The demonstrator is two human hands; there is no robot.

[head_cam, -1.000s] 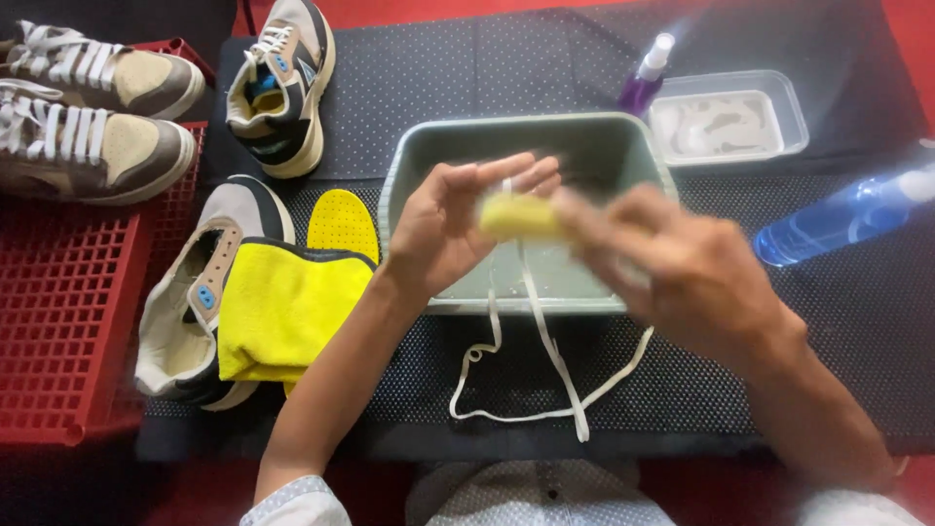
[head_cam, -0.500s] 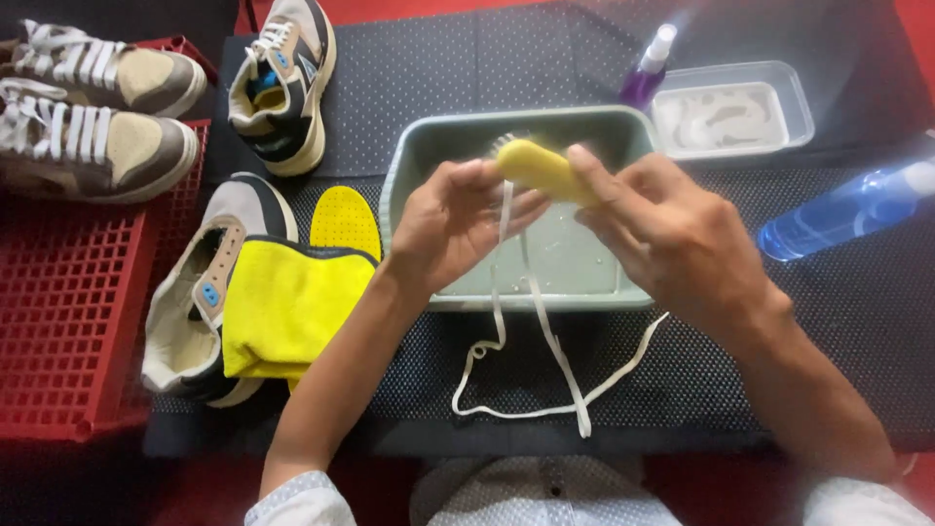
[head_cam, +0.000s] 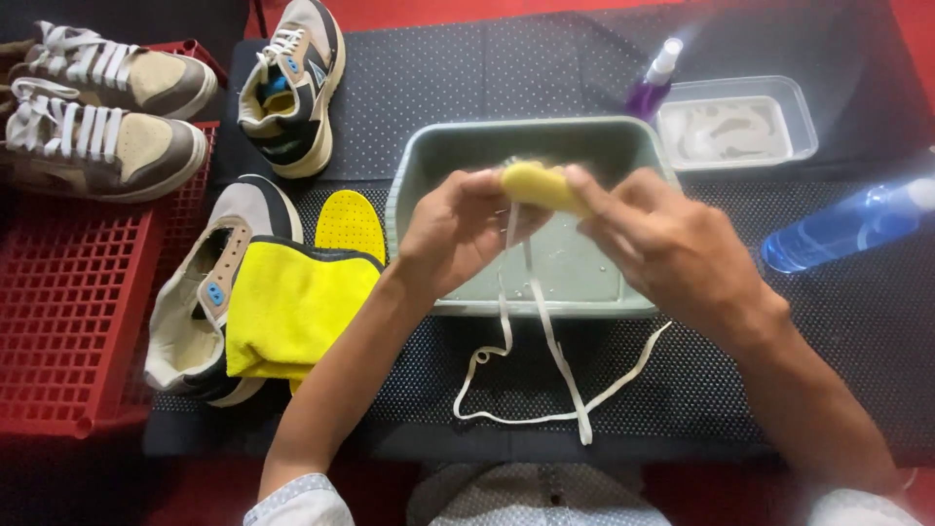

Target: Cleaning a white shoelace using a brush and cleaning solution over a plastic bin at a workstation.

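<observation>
Both hands (head_cam: 565, 229) w/ sponge (head_cam: 542, 185), shoelace (head_cam: 531, 321), basin (head_cam: 429, 156)

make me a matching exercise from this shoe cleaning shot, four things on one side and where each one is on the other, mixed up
Things:
1. yellow sponge
2. white shoelace
3. yellow cloth
4. blue bottle

Places:
A. lying on its side on the mat at the right edge
B. draped over the unlaced shoe left of the basin
C. pinched between the left hand and the right hand over the grey basin
D. hanging from the hands, its loose ends trailing on the dotted mat

Pairs: 1-C, 2-D, 3-B, 4-A
</observation>
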